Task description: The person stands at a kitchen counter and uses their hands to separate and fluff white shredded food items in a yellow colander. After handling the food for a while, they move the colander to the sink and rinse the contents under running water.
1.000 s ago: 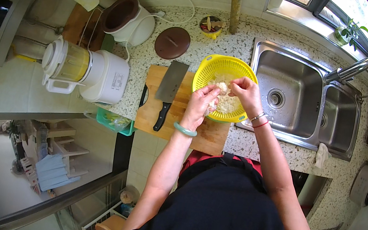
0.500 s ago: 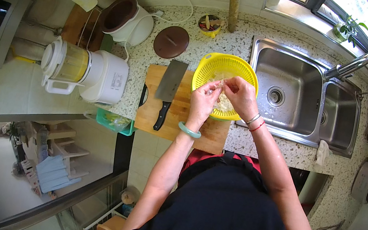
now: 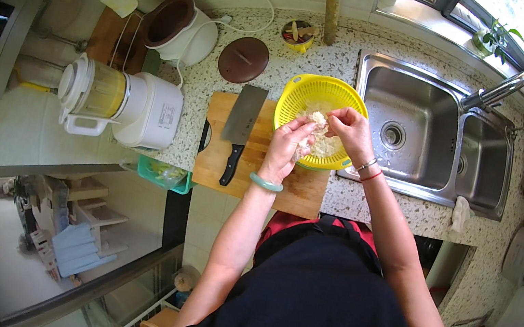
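My left hand (image 3: 287,141), a pale green bangle at its wrist, is closed around a pale, ragged clump of food (image 3: 317,118), whose exact kind I cannot make out. Just to its right, my right hand (image 3: 349,133) has its fingertips pinched together beside the clump; whatever sits in that pinch is too small to name. Both hands are over a yellow colander (image 3: 299,86) with more whitish torn pieces (image 3: 325,148) lying in it. The colander stands partly over the right part of a wooden cutting board (image 3: 303,188).
A cleaver (image 3: 244,119) lies on the board left of my hands. Beyond are a brown lid (image 3: 243,60) and a small yellow bowl of scraps (image 3: 298,35). A double steel sink (image 3: 409,112) is on the right, a white blender (image 3: 146,109) on the left.
My hands have drawn slightly apart; before, their fingertips met over the colander. The pale clump in my left hand now shows more plainly.
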Demonstrator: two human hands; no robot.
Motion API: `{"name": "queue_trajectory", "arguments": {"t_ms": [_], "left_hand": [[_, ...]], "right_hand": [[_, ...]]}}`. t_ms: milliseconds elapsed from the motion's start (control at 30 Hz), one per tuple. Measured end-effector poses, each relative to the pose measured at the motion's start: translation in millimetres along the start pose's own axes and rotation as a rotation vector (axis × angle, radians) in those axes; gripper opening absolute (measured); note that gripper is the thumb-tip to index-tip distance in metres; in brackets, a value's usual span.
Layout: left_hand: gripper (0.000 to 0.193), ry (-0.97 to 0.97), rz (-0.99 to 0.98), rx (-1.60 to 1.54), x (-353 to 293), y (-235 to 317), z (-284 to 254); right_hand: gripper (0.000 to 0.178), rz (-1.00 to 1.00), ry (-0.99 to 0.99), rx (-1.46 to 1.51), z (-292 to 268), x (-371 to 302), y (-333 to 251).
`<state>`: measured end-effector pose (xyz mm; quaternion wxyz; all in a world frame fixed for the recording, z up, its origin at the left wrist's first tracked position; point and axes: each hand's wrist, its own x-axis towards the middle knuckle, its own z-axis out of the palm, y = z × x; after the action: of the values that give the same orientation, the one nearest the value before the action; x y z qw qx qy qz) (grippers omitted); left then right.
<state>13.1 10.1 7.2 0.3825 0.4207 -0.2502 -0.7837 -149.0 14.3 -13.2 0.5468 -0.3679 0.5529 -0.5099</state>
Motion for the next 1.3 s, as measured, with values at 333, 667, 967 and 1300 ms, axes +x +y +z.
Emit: {"name": "queue_trajectory", "arguments": {"t_ms": [333, 667, 967, 1300], "left_hand": [[0.019, 0.006, -0.004, 0.028, 5, 0, -3], [0.018, -0.088, -0.086, -0.11, 12, -6, -6], [0.018, -0.067, -0.091, -0.075, 13, -12, 1], [0.018, 0.142, 0.021, -0.191, -1, -20, -12]], "right_hand": [[0.023, -0.194, 0.002, -0.328, 9, -12, -12], [0.016, -0.175, 0.088, -0.201, 9, -13, 0], [0.012, -0.173, 0.198, -0.408, 7, -7, 5], [0.032, -0.303, -0.063, -0.269, 1, -3, -10]]}}
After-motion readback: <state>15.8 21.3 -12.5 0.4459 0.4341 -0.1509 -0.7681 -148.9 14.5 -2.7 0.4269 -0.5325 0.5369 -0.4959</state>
